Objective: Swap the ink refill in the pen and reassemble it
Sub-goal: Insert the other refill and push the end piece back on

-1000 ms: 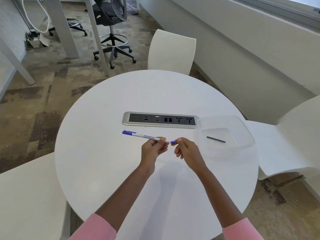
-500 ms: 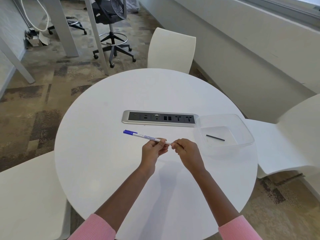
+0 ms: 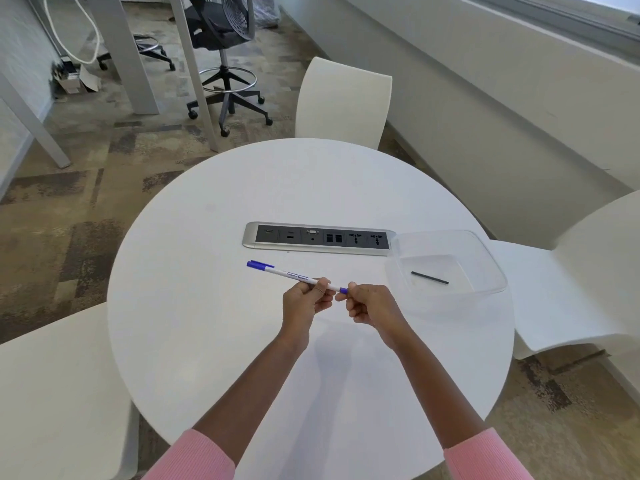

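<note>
both hands hold a white pen [image 3: 294, 275] level above the round white table [image 3: 207, 323]: the left hand [image 3: 301, 303] grips the barrel, the right hand [image 3: 367, 303] pinches its blue end piece [image 3: 343, 290]. a thin dark refill [image 3: 429, 277] lies in a clear tray [image 3: 485, 244] to the right. the pen looks fully assembled, so the swap seems barely begun, or possibly nearly finished.

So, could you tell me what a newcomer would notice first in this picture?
Mid-table, the left hand and right hand hold a white pen with blue ends above the round table. To the right, a clear plastic tray holds a thin dark refill, beside a recessed socket panel.
</note>
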